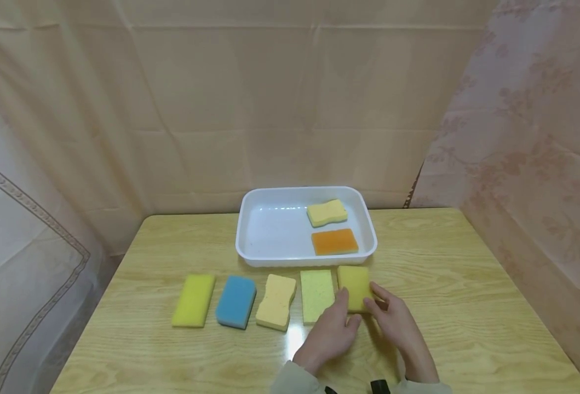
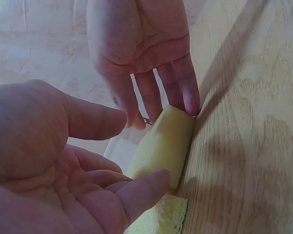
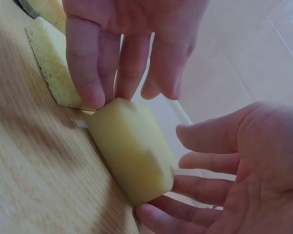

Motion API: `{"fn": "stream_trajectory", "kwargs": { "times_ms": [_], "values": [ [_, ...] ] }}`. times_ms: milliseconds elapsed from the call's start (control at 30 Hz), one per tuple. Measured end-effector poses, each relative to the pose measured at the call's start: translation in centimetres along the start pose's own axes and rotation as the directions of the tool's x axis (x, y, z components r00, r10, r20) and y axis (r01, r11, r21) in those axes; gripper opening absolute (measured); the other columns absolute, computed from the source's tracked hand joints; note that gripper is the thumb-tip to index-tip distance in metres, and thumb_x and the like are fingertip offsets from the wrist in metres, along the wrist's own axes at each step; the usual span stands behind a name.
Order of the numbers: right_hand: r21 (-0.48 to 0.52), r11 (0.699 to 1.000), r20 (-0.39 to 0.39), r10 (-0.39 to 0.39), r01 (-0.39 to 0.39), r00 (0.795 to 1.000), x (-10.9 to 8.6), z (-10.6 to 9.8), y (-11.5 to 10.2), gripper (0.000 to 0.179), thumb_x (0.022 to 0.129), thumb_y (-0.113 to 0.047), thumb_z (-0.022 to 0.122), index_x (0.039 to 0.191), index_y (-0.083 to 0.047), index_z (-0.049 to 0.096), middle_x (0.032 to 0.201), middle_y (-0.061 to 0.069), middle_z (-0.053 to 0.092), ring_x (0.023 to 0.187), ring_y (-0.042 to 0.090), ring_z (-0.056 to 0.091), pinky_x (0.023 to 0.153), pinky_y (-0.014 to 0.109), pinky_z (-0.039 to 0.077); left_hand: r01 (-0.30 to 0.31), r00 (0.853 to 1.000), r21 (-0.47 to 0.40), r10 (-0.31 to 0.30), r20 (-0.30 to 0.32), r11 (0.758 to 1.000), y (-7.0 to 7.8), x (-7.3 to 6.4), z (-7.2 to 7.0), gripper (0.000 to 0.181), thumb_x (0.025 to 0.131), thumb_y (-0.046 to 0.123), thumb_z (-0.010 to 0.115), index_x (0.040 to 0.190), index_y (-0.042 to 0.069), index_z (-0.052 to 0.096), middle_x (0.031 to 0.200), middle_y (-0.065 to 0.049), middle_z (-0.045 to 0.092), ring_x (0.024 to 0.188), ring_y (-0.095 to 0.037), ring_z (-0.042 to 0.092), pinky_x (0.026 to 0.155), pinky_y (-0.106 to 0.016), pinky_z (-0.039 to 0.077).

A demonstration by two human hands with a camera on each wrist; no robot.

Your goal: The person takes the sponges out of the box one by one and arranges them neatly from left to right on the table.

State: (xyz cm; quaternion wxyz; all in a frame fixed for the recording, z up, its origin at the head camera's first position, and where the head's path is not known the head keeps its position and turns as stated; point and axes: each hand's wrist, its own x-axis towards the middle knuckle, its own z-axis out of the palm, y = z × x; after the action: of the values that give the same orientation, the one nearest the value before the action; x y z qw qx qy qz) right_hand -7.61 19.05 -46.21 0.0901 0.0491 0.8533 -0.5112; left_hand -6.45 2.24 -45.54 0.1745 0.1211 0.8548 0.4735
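A yellow sponge (image 1: 354,287) lies on the table at the right end of a row, between my two hands. My left hand (image 1: 330,334) is at its left edge, fingers stretched out and thumb apart from it. At the other edge, the fingertips of my right hand (image 1: 395,320) touch the sponge (image 3: 132,151), with the thumb held off. A pale green-yellow sponge (image 1: 317,295) lies just left of it, partly behind my left hand. Further left are a wavy cream sponge (image 1: 276,302), a blue sponge (image 1: 236,301) and a bright yellow sponge (image 1: 194,300).
Behind the row stands a white tray (image 1: 270,230). In its right half lie a wavy yellow sponge (image 1: 327,213) and an orange-topped sponge (image 1: 334,242). The wooden table (image 1: 467,306) ends at a beige curtain (image 1: 220,109), with patterned cloth (image 1: 531,164) on the right.
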Motion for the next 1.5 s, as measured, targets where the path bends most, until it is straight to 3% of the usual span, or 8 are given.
{"fn": "stream_trajectory", "kwargs": {
  "times_ms": [467,567,667,833,1100,1333,1500],
  "values": [
    [0.031,1.000,0.013,-0.002,0.001,1.000,-0.7,-0.9,0.0,0.055,0.106,-0.019,0.054,0.152,0.007,0.037,0.154,0.027,0.038,0.132,0.046,0.050,0.101,0.052,0.048,-0.009,1.000,-0.014,0.010,0.028,1.000,0.2,-0.5,-0.4,0.066,0.106,0.027,0.052,0.158,-0.003,0.025,0.164,-0.016,0.024,0.149,-0.028,0.027,0.119,-0.048,0.026],
    [0.013,0.998,-0.001,-0.063,0.063,0.998,-0.7,-1.7,-0.3,0.053,0.107,-0.020,0.053,0.151,0.004,0.039,0.151,0.029,0.042,0.130,0.048,0.051,0.099,0.053,0.050,-0.057,0.998,0.006,0.057,0.016,0.998,0.3,-0.5,-1.5,0.064,0.107,0.028,0.051,0.157,-0.004,0.027,0.164,-0.017,0.024,0.150,-0.029,0.024,0.119,-0.048,0.024],
    [-0.025,0.992,-0.033,-0.124,0.123,0.992,-0.4,-2.7,-0.8,0.051,0.107,-0.021,0.054,0.150,0.002,0.042,0.147,0.028,0.048,0.127,0.048,0.054,0.097,0.055,0.051,-0.142,0.990,0.077,0.144,-0.012,0.987,0.8,0.1,-3.7,0.059,0.107,0.028,0.051,0.154,-0.004,0.034,0.162,-0.018,0.030,0.149,-0.030,0.028,0.119,-0.047,0.026],
    [-0.090,0.978,-0.057,-0.195,0.189,0.979,0.8,-4.3,-2.3,0.049,0.106,-0.023,0.056,0.147,0.002,0.046,0.144,0.026,0.052,0.124,0.045,0.056,0.095,0.055,0.052,-0.245,0.967,0.240,0.254,-0.004,0.939,2.6,1.7,-7.9,0.049,0.107,0.025,0.052,0.149,0.001,0.046,0.153,-0.015,0.045,0.142,-0.029,0.042,0.115,-0.045,0.035],
    [-0.171,0.937,0.016,-0.308,0.306,0.951,4.3,-6.1,-5.8,0.048,0.105,-0.019,0.058,0.146,0.003,0.048,0.137,0.027,0.057,0.118,0.045,0.059,0.091,0.055,0.054,-0.298,0.952,0.469,0.297,0.077,0.832,4.7,6.0,-13.2,0.041,0.104,0.021,0.056,0.139,0.000,0.058,0.141,-0.014,0.058,0.132,-0.028,0.052,0.112,-0.040,0.040],
    [-0.188,0.947,0.153,-0.233,0.259,0.960,10.1,-6.2,-7.3,0.052,0.106,-0.019,0.054,0.149,0.007,0.042,0.138,0.032,0.054,0.120,0.046,0.058,0.097,0.053,0.051,-0.282,0.959,0.551,0.241,0.148,0.785,5.0,10.4,-16.0,0.036,0.102,0.018,0.057,0.131,-0.001,0.065,0.132,-0.013,0.065,0.127,-0.029,0.056,0.109,-0.041,0.043],
    [-0.199,0.965,0.245,-0.120,0.171,0.962,13.3,-5.5,-8.2,0.056,0.106,-0.024,0.054,0.149,0.009,0.039,0.141,0.033,0.050,0.126,0.045,0.054,0.098,0.050,0.052,-0.298,0.955,0.624,0.227,0.193,0.722,4.2,12.8,-16.7,0.030,0.101,0.016,0.059,0.126,0.001,0.069,0.127,-0.010,0.068,0.120,-0.028,0.060,0.105,-0.041,0.047]
  ]
}}
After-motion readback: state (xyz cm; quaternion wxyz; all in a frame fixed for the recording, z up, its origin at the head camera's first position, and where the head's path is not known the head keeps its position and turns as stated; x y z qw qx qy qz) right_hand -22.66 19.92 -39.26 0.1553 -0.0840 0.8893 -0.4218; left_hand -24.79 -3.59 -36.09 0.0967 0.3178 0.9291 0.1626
